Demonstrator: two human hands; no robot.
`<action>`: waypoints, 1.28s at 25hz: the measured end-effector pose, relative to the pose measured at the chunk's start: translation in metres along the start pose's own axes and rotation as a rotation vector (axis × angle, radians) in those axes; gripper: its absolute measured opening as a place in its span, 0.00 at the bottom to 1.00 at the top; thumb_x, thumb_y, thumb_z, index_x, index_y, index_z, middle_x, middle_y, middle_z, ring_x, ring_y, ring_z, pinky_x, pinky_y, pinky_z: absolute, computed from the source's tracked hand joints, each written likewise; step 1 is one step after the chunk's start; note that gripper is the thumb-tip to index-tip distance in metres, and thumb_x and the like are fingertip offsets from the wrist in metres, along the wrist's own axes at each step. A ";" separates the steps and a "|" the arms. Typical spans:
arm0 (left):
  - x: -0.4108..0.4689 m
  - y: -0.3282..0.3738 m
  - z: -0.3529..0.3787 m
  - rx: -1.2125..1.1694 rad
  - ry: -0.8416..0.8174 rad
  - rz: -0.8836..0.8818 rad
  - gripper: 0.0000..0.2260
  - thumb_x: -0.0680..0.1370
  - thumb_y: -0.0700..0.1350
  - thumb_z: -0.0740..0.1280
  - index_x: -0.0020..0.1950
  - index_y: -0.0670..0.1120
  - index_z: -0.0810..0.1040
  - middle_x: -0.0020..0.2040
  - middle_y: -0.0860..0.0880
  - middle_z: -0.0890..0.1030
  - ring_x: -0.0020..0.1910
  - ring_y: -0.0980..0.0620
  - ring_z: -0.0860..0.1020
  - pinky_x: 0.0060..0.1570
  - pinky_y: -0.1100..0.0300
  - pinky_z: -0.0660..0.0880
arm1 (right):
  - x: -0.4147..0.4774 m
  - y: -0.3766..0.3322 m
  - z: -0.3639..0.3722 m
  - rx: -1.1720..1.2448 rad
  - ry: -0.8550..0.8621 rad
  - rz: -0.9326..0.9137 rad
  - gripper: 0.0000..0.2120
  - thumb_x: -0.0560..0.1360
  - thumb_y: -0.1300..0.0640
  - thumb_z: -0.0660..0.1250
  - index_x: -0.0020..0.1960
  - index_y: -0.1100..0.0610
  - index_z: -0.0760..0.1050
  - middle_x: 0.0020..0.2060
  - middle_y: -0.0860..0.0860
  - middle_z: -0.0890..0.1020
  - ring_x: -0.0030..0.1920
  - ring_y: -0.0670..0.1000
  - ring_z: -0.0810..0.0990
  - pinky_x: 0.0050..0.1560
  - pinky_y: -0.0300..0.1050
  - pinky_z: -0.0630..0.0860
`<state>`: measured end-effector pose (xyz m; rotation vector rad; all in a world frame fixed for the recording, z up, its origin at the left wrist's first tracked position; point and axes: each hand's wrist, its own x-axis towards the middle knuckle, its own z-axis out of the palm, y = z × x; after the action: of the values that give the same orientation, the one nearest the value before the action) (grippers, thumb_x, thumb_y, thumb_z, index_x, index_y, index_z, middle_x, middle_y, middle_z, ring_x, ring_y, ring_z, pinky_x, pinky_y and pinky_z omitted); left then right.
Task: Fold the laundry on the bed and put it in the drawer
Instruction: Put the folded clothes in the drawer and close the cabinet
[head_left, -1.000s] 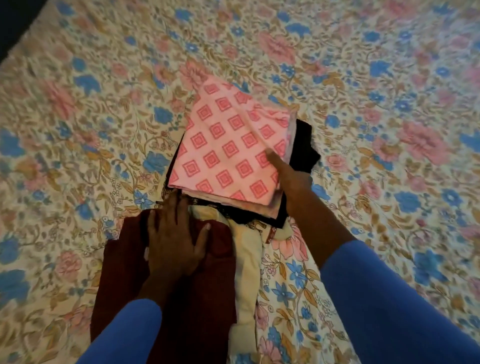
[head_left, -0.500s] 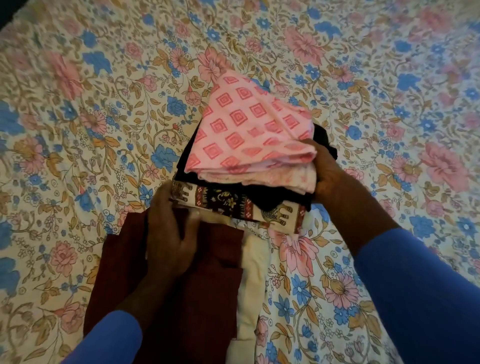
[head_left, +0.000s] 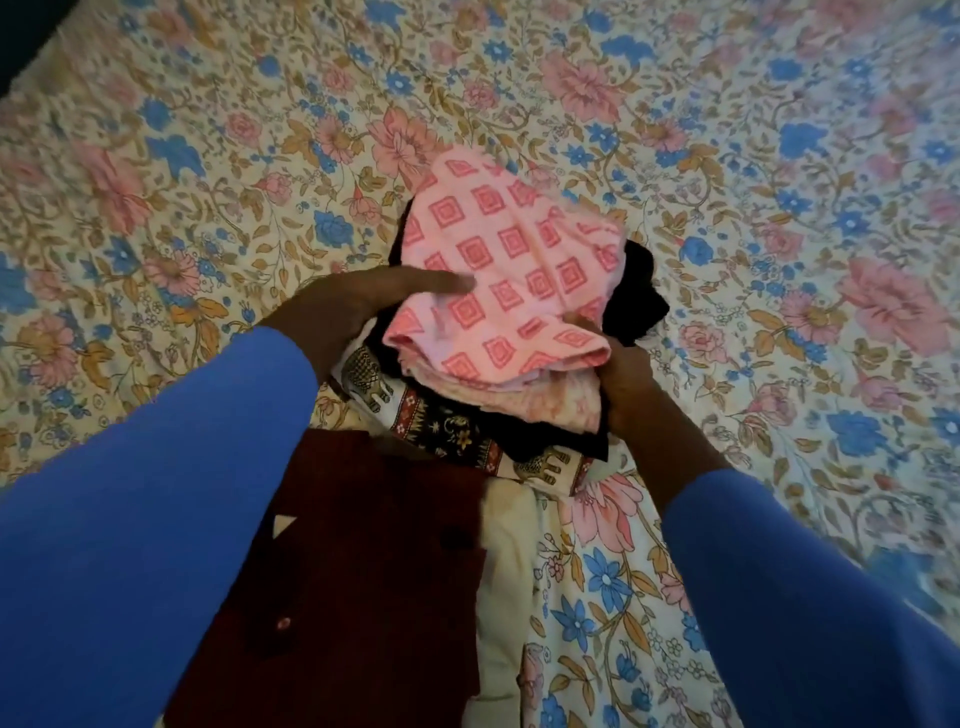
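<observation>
Left grip (head_left: 363, 304) shifted from maroon garment (head_left: 363, 545) to left flank of folded stack (head_left: 509, 291). Thumb lies across pink top layer (head_left: 519, 234), fingers hidden beneath. Right grip (head_left: 623, 374) clamped on stack's right edge. Stack sits mid-bed (head_left: 779, 260), near edge tipped up. Judged step: lifting pile for drawer; drawer out of view. To do well: seat both palms under elephant-border cloth (head_left: 447, 426), squeeze inward, keep pile level; loose pink layers likely to slide. Maroon garment and cream garment (head_left: 509, 561) lie nearer person, outside stack.
</observation>
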<state>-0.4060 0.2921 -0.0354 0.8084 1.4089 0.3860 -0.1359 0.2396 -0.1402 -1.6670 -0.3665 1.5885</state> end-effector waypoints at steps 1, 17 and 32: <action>0.002 -0.002 0.007 0.054 0.060 -0.022 0.11 0.74 0.46 0.79 0.52 0.45 0.81 0.47 0.48 0.86 0.40 0.51 0.84 0.33 0.62 0.79 | 0.000 0.003 0.001 0.033 0.005 -0.017 0.43 0.53 0.42 0.89 0.61 0.63 0.82 0.54 0.59 0.87 0.52 0.61 0.87 0.56 0.66 0.82; -0.208 0.012 0.126 -0.155 -0.235 0.347 0.33 0.61 0.36 0.83 0.65 0.46 0.82 0.57 0.42 0.87 0.55 0.39 0.86 0.57 0.42 0.81 | -0.335 -0.040 -0.121 0.313 0.168 -0.392 0.31 0.62 0.52 0.82 0.62 0.60 0.81 0.52 0.59 0.88 0.50 0.60 0.88 0.44 0.57 0.85; -0.685 -0.174 0.476 0.523 -1.019 0.118 0.35 0.57 0.41 0.82 0.64 0.43 0.83 0.58 0.38 0.85 0.57 0.35 0.84 0.62 0.35 0.78 | -0.932 0.294 -0.315 0.849 1.138 -0.458 0.51 0.51 0.36 0.87 0.70 0.49 0.76 0.58 0.52 0.87 0.56 0.56 0.87 0.57 0.66 0.83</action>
<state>-0.0949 -0.4189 0.3158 1.2699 0.4858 -0.3177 -0.0926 -0.6935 0.2857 -1.3656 0.4437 0.2043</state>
